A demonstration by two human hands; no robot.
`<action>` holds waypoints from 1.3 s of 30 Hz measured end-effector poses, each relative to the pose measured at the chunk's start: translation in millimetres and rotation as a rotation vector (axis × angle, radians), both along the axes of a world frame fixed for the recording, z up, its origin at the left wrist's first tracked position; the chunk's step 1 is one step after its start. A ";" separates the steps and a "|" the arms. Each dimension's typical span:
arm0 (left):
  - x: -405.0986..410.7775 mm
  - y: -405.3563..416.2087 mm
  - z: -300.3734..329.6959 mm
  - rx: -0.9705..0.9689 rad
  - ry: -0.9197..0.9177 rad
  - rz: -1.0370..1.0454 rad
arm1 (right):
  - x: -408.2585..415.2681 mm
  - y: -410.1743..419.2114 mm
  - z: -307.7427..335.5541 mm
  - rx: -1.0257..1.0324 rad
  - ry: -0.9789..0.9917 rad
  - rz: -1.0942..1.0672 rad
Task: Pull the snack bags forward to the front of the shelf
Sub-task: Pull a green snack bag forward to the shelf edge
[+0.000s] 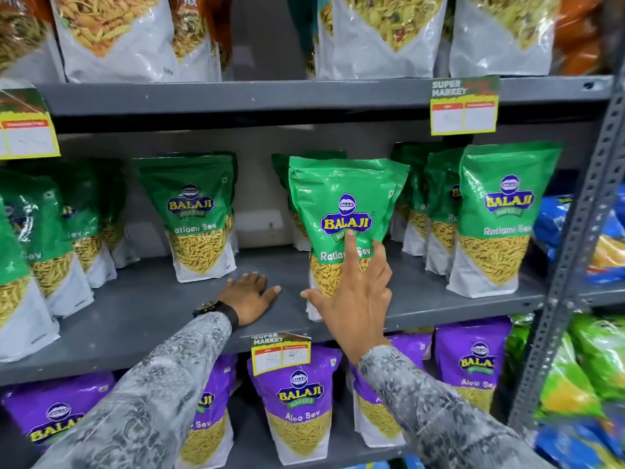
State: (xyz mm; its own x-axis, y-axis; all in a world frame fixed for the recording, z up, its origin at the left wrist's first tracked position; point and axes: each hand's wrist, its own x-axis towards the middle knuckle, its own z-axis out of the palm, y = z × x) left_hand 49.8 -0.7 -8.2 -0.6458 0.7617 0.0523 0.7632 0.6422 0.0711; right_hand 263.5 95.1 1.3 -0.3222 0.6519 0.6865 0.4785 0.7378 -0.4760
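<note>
On the grey metal middle shelf [142,309] stand green Balaji Ratlami Sev bags in five columns running front to back. The centre-right bag [341,228] stands upright at the shelf's front edge, well forward of its neighbours, with at least one more green bag [314,157] behind it near the back wall. The right hand [355,292] is spread open against the face of this front bag: the index fingertip touches the printed logo, the thumb reaches round the bag's lower left edge, and the other fingers splay to the right. Nothing is pinched.

The left hand [248,297] lies palm down and flat on the bare shelf just left of that bag, fingers loosely spread, holding nothing. A dark wristwatch [208,308] sits at that wrist, and both arms wear grey patterned sleeves [142,394].

To the left, a second bag [199,214] stands farther back, with others behind it. At the far left, two columns of about three bags each [44,238] run to the front edge. At the right, a bag [497,218] stands near the front with about three more behind it.

Three yellow price tags show: one [280,353] on the middle shelf's edge, two [465,106] on the shelf above. Below are about six purple Aloo Sev bags [297,401]. Above are about four white-bottomed namkeen bags [118,32].
</note>
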 end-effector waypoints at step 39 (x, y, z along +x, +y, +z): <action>-14.5 2.0 -9.5 -0.002 0.022 -0.004 | 6.6 8.5 -33.5 -0.220 0.224 0.254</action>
